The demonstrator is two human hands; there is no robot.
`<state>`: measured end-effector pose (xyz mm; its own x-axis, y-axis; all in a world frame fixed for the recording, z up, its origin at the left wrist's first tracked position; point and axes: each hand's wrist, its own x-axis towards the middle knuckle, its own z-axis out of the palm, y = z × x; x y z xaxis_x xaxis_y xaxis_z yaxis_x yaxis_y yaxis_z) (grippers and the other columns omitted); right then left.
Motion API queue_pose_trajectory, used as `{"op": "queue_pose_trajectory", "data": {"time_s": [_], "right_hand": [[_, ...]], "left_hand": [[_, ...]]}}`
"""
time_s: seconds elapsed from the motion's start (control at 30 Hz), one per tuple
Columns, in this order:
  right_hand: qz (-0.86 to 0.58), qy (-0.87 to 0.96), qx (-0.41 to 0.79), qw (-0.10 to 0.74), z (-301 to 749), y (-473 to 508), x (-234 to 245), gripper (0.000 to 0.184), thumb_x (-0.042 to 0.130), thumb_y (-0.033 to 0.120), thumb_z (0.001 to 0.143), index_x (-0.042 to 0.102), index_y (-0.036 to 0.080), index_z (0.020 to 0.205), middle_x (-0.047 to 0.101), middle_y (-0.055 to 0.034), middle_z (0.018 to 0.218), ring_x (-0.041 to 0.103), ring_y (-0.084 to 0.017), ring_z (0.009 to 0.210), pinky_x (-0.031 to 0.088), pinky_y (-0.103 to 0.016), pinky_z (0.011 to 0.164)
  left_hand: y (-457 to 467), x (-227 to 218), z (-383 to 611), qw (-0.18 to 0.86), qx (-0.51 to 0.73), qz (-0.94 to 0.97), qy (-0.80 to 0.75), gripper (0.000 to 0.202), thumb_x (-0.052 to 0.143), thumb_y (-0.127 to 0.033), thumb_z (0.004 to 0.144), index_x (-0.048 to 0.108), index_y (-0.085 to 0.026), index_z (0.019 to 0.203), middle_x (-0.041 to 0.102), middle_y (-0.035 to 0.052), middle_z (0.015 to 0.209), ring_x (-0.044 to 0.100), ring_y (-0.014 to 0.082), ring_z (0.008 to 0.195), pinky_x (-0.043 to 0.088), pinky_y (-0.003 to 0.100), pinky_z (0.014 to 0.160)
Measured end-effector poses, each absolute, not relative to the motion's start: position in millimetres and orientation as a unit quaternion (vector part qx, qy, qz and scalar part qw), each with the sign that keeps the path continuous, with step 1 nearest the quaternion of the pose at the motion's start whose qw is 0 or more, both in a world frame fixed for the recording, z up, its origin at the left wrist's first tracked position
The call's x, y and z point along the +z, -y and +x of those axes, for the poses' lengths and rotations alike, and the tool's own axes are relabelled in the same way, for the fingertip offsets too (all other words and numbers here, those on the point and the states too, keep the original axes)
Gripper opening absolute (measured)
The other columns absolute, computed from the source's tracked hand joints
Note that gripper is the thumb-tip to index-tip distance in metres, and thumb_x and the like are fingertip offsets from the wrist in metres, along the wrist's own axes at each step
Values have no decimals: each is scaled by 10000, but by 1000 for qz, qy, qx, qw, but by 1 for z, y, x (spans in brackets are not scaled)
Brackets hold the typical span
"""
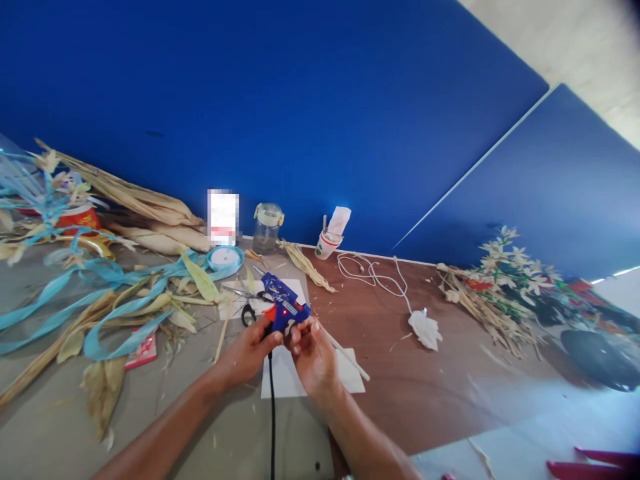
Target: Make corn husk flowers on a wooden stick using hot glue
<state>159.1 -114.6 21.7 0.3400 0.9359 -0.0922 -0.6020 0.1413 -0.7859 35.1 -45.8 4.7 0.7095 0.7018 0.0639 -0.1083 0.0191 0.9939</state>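
My left hand (257, 350) is wrapped around the handle of a blue glue gun (285, 303) with an orange trigger and a small red light. Its nozzle points up and to the left, and a black cord (272, 420) hangs below. At the gun's rear end is my right hand (315, 353), its fingertips pressed together; what they pinch is too small to make out. A thin whitish stick (353, 360) shows beside that hand, over white paper (280, 383). Black-handled scissors (249, 313) lie just left of the gun.
Dried husks (135, 293) and blue ribbon (125, 333) cover the left side. A jar (267, 230), a paper cup (327, 245) and a white cable (375, 270) stand or lie along the blue partition (300, 120). White artificial flowers (520, 267) lie at right.
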Motion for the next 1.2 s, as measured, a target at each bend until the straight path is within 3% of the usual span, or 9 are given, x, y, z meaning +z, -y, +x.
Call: {"op": "queue_pose_trajectory", "data": {"time_s": [0.13, 0.3, 0.53, 0.87, 1.2], "right_hand": [[-401, 242, 459, 755, 161, 117, 18, 307, 661, 440, 668, 507, 212, 805, 474, 39, 625, 393, -95, 520, 339, -240, 522], [-421, 260, 410, 766, 160, 118, 13, 233, 646, 363, 726, 483, 196, 712, 471, 50, 570, 370, -81, 501, 313, -224, 518], [-461, 280, 364, 759, 160, 119, 4, 252, 590, 402, 767, 500, 192, 661, 481, 33, 572, 393, -97, 507, 328, -240, 507], [-486, 233, 398, 743, 160, 121, 9, 340, 615, 455, 730, 501, 182, 563, 452, 35, 510, 404, -90, 474, 340, -226, 470], [-489, 239, 398, 739, 157, 121, 9, 384, 588, 484, 753, 525, 171, 540, 436, 36, 505, 395, -88, 489, 326, -222, 485]], "left_hand": [[48, 10, 34, 672, 306, 626, -251, 357, 541, -391, 799, 593, -148, 1056, 596, 60, 881, 509, 202, 887, 392, 287, 813], [50, 11, 33, 673, 301, 629, -246, 406, 523, -377, 815, 555, -147, 1148, 591, 60, 922, 499, 200, 929, 389, 290, 842], [51, 5, 35, 669, 286, 644, -235, 376, 507, -387, 822, 579, -133, 1089, 604, 72, 944, 506, 201, 888, 401, 295, 811], [51, 6, 35, 664, 277, 654, -234, 359, 514, -438, 801, 590, -129, 967, 581, 49, 845, 490, 178, 775, 404, 271, 704], [51, 5, 35, 669, 270, 654, -227, 394, 506, -471, 803, 587, -123, 968, 584, 52, 848, 499, 180, 779, 404, 270, 707]]}}
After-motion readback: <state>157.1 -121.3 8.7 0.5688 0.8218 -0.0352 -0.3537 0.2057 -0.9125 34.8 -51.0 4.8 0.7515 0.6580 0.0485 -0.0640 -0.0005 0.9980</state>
